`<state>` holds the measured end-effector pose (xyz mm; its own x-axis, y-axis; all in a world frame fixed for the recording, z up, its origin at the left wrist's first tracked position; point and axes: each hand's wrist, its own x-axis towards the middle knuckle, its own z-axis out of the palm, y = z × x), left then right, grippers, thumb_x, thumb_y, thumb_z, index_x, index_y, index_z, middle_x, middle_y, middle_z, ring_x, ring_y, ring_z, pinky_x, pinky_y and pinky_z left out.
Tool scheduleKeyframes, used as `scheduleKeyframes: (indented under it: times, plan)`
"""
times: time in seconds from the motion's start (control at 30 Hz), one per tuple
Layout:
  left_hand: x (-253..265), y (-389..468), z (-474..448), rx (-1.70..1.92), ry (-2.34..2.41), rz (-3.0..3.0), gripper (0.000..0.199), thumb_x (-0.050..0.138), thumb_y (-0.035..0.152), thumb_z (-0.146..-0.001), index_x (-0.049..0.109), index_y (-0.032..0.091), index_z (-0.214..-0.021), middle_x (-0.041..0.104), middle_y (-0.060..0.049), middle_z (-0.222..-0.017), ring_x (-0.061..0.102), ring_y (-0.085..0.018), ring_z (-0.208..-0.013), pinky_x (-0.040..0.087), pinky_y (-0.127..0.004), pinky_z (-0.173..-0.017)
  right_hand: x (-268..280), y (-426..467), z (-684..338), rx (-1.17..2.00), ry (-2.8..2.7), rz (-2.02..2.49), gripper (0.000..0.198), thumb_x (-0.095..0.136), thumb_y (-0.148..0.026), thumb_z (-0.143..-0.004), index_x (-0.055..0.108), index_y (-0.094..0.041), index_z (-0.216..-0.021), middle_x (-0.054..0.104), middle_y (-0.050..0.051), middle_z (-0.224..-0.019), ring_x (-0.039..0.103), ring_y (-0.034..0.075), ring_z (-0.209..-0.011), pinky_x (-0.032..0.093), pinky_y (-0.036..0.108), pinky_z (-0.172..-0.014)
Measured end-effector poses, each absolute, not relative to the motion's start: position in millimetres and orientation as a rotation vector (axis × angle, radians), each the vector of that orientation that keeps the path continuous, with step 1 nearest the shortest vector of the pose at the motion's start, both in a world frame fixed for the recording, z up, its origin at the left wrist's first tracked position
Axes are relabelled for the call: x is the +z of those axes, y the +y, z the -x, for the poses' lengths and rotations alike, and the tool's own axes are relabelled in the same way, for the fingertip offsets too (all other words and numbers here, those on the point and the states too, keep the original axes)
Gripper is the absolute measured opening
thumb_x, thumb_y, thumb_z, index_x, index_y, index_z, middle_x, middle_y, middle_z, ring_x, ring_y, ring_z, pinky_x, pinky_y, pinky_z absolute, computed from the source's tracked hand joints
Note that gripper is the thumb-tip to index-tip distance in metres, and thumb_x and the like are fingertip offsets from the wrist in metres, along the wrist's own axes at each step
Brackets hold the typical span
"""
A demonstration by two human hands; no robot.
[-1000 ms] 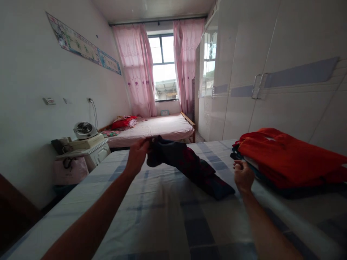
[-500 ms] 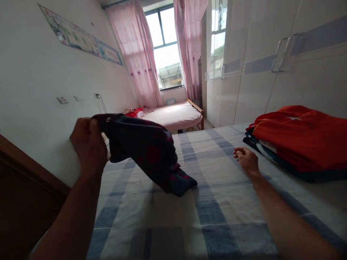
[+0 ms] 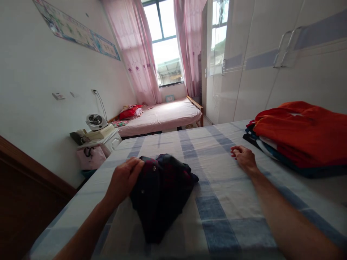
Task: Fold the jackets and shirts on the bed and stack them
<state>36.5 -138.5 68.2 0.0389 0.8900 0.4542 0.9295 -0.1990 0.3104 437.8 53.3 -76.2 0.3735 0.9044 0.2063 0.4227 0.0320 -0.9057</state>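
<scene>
My left hand (image 3: pixel 127 177) is closed on the edge of a dark navy shirt (image 3: pixel 165 195) with red patches and small round snaps or buttons. The garment is bunched, its right part resting on the blue-and-white checked bedspread (image 3: pixel 187 231). To the right, my right hand (image 3: pixel 244 157) hovers over or rests on the bedspread, fingers loosely curled in, with nothing visible in them. Beside it lies a stack of folded clothes (image 3: pixel 306 137), an orange one on top and darker and white layers below.
Past the bed's far left corner, a white bedside cabinet (image 3: pixel 112 141) bears a small fan (image 3: pixel 96 122). A second bed (image 3: pixel 168 113) stands under the window. White wardrobes (image 3: pixel 260 83) line the right side, and a brown wooden edge (image 3: pixel 38 166) is at the left.
My left hand has come down and to the right with the shirt, which was stretched out in the air and is now bunched lower on the bed. My right hand has barely moved.
</scene>
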Motion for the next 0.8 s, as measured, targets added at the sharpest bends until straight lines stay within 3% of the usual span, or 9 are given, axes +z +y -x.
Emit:
scheduleKeyframes:
  times: [0.1,0.17,0.23,0.3,0.37,0.47,0.67,0.8]
  plan:
    - [44,-146,-41,-0.851,-2.044,2.085,0.041,0.046,0.049,-0.083,0.056,0.019,-0.108,0.063,-0.007,-0.109,0.060,-0.022,-0.098,0.046,-0.033,-0.085,-76,53,-437,0.575,-1.234,1.588,0.023,0.048,-0.018,-0.070,0.067,-0.016,-0.084,0.069,0.004,-0.074,0.064,0.012,-0.057,0.047,0.022,-0.054]
    - [23,-151,-47,-0.555,-2.092,2.203,0.076,0.062,0.052,-0.069,0.039,0.020,-0.134,0.046,-0.012,-0.138,0.047,-0.031,-0.122,0.043,-0.041,-0.094,-75,53,-436,0.579,-1.241,1.596,0.023,0.049,-0.018,-0.070,0.067,-0.016,-0.083,0.069,0.004,-0.074,0.064,0.012,-0.058,0.047,0.022,-0.054]
    - [3,-153,-56,-0.271,-2.156,2.247,0.094,0.068,0.044,-0.063,0.025,0.020,-0.144,0.032,-0.016,-0.148,0.036,-0.035,-0.131,0.044,-0.043,-0.093,-74,52,-435,0.583,-1.250,1.606,0.022,0.048,-0.018,-0.070,0.067,-0.016,-0.082,0.069,0.003,-0.073,0.064,0.012,-0.057,0.047,0.022,-0.054]
    - [-10,-150,-64,-0.133,-2.201,2.192,0.085,0.061,0.030,-0.069,0.024,0.021,-0.145,0.037,-0.015,-0.145,0.041,-0.032,-0.129,0.048,-0.038,-0.085,-73,51,-434,0.588,-1.265,1.616,0.022,0.048,-0.017,-0.070,0.067,-0.016,-0.082,0.069,0.003,-0.072,0.064,0.012,-0.057,0.047,0.021,-0.055]
    - [-9,-141,-64,-0.113,-2.217,2.120,0.070,0.052,0.018,-0.073,0.033,0.025,-0.141,0.050,-0.011,-0.131,0.055,-0.026,-0.114,0.050,-0.031,-0.076,-71,49,-433,0.591,-1.284,1.626,0.022,0.048,-0.016,-0.070,0.067,-0.016,-0.082,0.069,0.002,-0.073,0.064,0.011,-0.057,0.046,0.020,-0.055]
    - [23,-127,-42,-0.233,-2.193,1.979,0.053,0.047,0.016,-0.077,0.048,0.027,-0.129,0.058,-0.005,-0.115,0.063,-0.022,-0.092,0.049,-0.029,-0.071,-70,47,-433,0.590,-1.312,1.641,0.021,0.048,-0.017,-0.072,0.066,-0.016,-0.083,0.069,0.002,-0.074,0.065,0.011,-0.058,0.046,0.020,-0.056]
    - [126,-128,44,-0.494,-1.990,1.341,0.047,0.043,0.027,-0.085,0.045,0.020,-0.131,0.049,-0.011,-0.121,0.055,-0.035,-0.105,0.050,-0.047,-0.077,-70,49,-432,0.606,-1.325,1.673,0.021,0.048,-0.016,-0.073,0.066,-0.017,-0.085,0.069,0.003,-0.076,0.066,0.012,-0.061,0.046,0.020,-0.056]
    - [122,-133,82,-0.313,-1.933,1.283,0.049,0.045,0.030,-0.084,0.045,0.019,-0.132,0.048,-0.016,-0.121,0.051,-0.039,-0.110,0.050,-0.050,-0.079,-71,51,-431,0.603,-1.344,1.688,0.022,0.048,-0.016,-0.072,0.066,-0.017,-0.085,0.070,0.002,-0.077,0.065,0.012,-0.062,0.046,0.020,-0.057]
